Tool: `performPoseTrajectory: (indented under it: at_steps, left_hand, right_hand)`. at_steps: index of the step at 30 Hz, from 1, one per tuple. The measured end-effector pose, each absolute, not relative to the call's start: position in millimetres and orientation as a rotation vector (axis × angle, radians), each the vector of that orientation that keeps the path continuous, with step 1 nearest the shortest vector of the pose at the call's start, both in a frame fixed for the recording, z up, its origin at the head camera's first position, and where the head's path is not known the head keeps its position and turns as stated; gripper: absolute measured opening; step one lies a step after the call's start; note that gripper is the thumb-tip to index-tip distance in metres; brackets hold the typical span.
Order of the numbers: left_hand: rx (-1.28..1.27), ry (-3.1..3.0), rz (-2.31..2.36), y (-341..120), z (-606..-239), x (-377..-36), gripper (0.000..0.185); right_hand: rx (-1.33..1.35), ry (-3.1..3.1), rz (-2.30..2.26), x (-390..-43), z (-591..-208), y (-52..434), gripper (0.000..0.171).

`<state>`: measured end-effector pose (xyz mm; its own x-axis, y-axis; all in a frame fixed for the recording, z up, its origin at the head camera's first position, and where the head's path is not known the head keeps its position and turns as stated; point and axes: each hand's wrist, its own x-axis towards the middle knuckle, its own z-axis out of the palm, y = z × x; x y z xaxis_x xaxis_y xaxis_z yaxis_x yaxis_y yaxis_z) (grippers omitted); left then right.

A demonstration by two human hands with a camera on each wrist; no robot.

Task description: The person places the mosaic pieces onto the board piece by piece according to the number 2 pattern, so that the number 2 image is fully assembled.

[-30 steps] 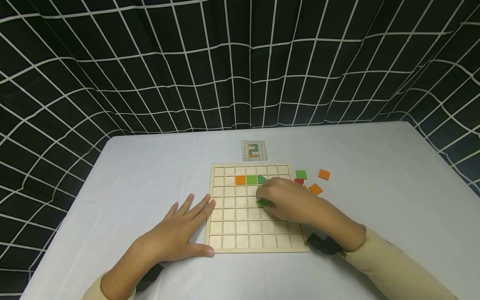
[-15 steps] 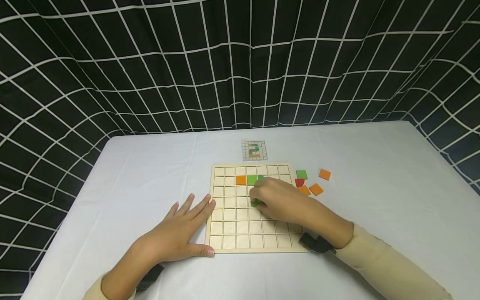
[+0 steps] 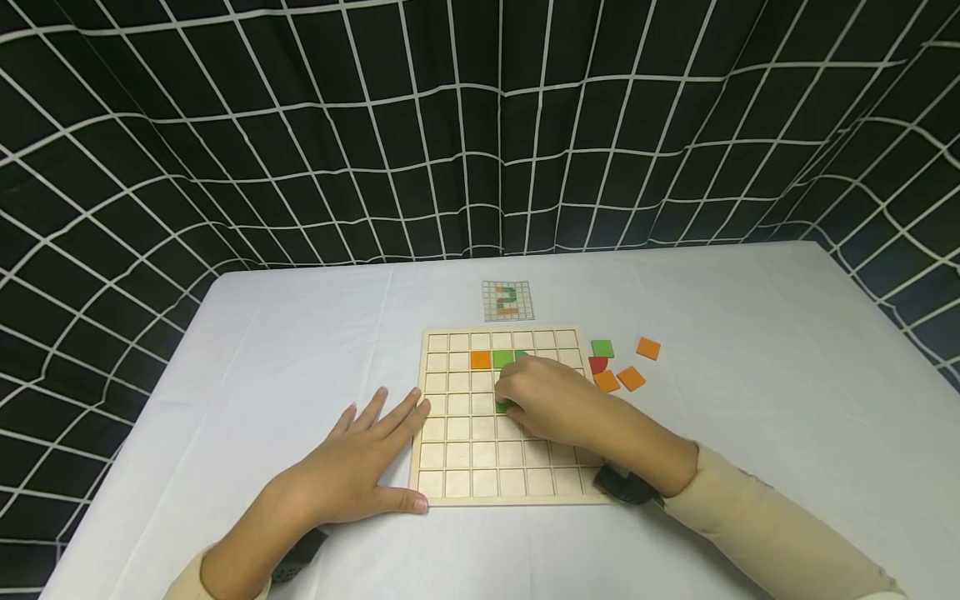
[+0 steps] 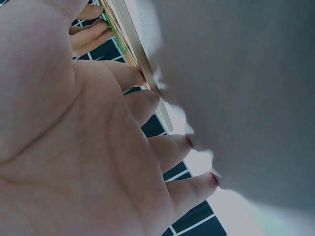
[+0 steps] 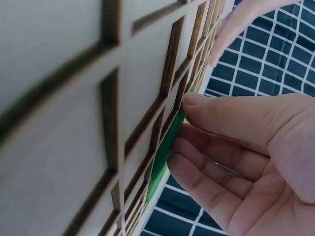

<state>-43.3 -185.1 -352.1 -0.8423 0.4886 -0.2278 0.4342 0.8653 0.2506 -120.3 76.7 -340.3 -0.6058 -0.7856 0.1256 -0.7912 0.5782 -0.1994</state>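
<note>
Right hand (image 3: 543, 396) has slid left with a green tile (image 3: 502, 408).
Pinched by thumb and fingers, the tile has shifted leftward to mid-board (image 3: 483, 454) — two rows nearer than the set green square (image 3: 502, 359) — so it looks close to placed, though I cannot tell if it is seated; the left hand (image 3: 365, 467) stays spread at the left edge, and an orange tile (image 3: 606, 382) is now uncovered.

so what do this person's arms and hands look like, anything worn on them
The left hand and right hand are bare, without gloves. Plain beige sleeves end above the wrists. A black, boxy wrist camera partly shows beneath each wrist.
</note>
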Motion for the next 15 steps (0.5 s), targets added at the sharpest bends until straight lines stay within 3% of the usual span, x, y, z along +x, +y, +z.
performPoseTrajectory:
  at_steps: [8,15]
  left_hand:
    - [0.7,2.753,0.275,-186,-353,-44,0.099]
    - [0.71,2.756,0.28,-186,-353,-44,0.099]
  right_hand:
    - [1.467,-2.761,0.475,-128,-335,92,0.023]
    - [1.171,-3.05,0.384,-147,-314,136,0.027]
